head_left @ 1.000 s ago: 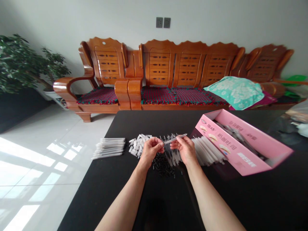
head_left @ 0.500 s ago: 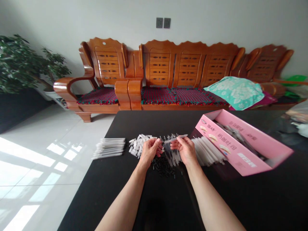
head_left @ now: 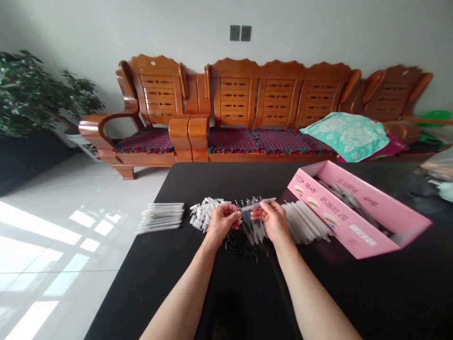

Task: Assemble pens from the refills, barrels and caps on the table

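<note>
Level between my two hands is a slim translucent pen barrel (head_left: 253,206), above the black table (head_left: 226,283). Its right part rests in the fingers of my right hand (head_left: 275,221), closed on it. My left hand (head_left: 222,223) pinches the left end, where fingertips hide what else it may hold. Below lie pen refills (head_left: 255,231) in a row and a heap of small black plugs (head_left: 241,246). White pen tips (head_left: 202,218) are piled just left of my left hand. Several pale barrels (head_left: 305,223) spread out to the right of my right hand.
A neat stack of pens (head_left: 161,218) with dark ends lies at the table's left edge. On the right stands a pink open box (head_left: 327,215) with grey items inside. A plastic bag (head_left: 440,177) is at the far right. Behind is a wooden sofa (head_left: 262,94).
The left fingers have shifted slightly at the barrel's left end, with the thumb lower than before. My right hand and the barrel are almost unmoved.
</note>
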Available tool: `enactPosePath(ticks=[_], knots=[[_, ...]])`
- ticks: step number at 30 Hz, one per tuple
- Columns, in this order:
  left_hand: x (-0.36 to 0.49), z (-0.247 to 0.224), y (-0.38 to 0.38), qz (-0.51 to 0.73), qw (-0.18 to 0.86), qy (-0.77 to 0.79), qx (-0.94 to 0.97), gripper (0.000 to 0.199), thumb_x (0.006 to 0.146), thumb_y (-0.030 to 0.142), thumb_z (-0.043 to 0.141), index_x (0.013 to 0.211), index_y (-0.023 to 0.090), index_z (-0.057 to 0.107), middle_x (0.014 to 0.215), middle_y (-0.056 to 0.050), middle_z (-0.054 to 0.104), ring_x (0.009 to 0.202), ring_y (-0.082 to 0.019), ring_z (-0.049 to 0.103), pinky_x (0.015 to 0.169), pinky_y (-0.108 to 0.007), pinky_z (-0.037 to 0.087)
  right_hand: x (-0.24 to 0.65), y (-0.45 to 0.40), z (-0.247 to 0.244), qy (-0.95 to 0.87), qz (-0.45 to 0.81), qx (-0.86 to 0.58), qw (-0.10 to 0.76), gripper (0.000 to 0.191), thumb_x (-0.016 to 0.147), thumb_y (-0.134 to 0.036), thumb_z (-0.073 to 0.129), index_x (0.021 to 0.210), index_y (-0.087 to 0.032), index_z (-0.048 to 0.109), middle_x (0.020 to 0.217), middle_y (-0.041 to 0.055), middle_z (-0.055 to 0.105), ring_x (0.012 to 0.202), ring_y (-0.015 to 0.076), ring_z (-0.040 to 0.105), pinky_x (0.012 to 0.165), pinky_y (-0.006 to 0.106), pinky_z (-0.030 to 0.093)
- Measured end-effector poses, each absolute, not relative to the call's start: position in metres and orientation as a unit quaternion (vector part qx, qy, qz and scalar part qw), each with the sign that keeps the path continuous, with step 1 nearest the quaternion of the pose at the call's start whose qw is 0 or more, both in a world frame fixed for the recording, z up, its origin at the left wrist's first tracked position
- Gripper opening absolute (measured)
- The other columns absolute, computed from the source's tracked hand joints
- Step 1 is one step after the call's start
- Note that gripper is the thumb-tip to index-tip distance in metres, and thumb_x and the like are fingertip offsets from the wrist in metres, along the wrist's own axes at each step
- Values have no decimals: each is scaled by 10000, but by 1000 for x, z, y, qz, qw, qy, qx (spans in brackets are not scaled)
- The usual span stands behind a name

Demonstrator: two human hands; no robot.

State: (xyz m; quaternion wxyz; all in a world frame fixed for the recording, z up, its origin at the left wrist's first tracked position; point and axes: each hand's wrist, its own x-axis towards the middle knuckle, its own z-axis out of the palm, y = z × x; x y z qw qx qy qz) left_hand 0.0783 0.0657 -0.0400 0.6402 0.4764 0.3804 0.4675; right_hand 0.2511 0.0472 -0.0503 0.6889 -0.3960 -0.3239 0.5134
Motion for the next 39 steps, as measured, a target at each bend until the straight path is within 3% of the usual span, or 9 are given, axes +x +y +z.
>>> enactPosePath(ticks=[3, 8, 15, 21, 27, 29, 33, 36, 39], knots=[[78, -41, 66, 469, 629, 389, 483, 410, 653, 455, 812, 812, 127, 624, 565, -9, 627, 430, -109, 564, 391, -195, 464, 251, 47, -51, -323, 512, -394, 692, 231, 749, -324, 781, 811, -160, 631, 673, 74, 752, 544, 203, 719, 485, 284, 610], [77, -43, 65, 428, 595, 429, 527, 467, 791, 576, 637, 707, 116, 626, 572, -33, 619, 363, -81, 506, 291, -159, 325, 251, 47, -50, -323, 511, -398, 690, 254, 736, -337, 789, 812, -155, 629, 667, 75, 751, 537, 203, 717, 481, 282, 608], [79, -41, 65, 459, 597, 411, 514, 417, 659, 467, 794, 834, 134, 615, 531, 29, 583, 395, -90, 522, 344, -168, 404, 250, 48, -48, -316, 511, -400, 692, 288, 705, -353, 808, 809, -161, 619, 658, 70, 749, 525, 206, 713, 468, 286, 607], [77, -44, 65, 423, 584, 429, 544, 458, 810, 571, 612, 721, 122, 631, 575, -16, 613, 363, -71, 493, 301, -158, 319, 251, 48, -49, -325, 511, -400, 688, 269, 723, -345, 797, 811, -156, 628, 660, 72, 748, 525, 199, 712, 473, 278, 605], [78, -41, 65, 455, 599, 405, 520, 417, 672, 470, 786, 852, 131, 624, 557, 25, 594, 408, -87, 530, 359, -172, 412, 250, 47, -48, -321, 509, -399, 692, 273, 721, -339, 799, 812, -152, 623, 660, 78, 748, 526, 204, 712, 469, 281, 605], [77, -40, 65, 459, 590, 411, 522, 433, 714, 507, 744, 894, 128, 636, 606, 5, 625, 408, -88, 536, 343, -172, 399, 250, 47, -48, -320, 510, -398, 692, 273, 719, -337, 799, 818, -153, 624, 660, 76, 748, 524, 205, 712, 466, 281, 603], [77, -42, 64, 423, 589, 427, 539, 474, 808, 581, 608, 721, 116, 633, 574, -22, 616, 357, -70, 489, 297, -162, 321, 250, 47, -48, -322, 510, -400, 690, 267, 721, -340, 796, 802, -153, 624, 648, 72, 744, 522, 203, 710, 467, 281, 604], [77, -42, 65, 424, 600, 417, 535, 406, 733, 513, 719, 700, 125, 605, 510, 10, 574, 359, -67, 483, 323, -156, 356, 250, 47, -48, -324, 511, -399, 689, 264, 723, -341, 793, 800, -153, 623, 651, 73, 745, 528, 202, 712, 474, 282, 606], [78, -41, 66, 460, 603, 397, 516, 425, 643, 455, 810, 839, 130, 619, 558, 25, 592, 411, -85, 533, 363, -171, 425, 250, 47, -47, -322, 510, -400, 690, 273, 713, -344, 798, 802, -155, 621, 658, 75, 748, 525, 202, 711, 469, 281, 603]])
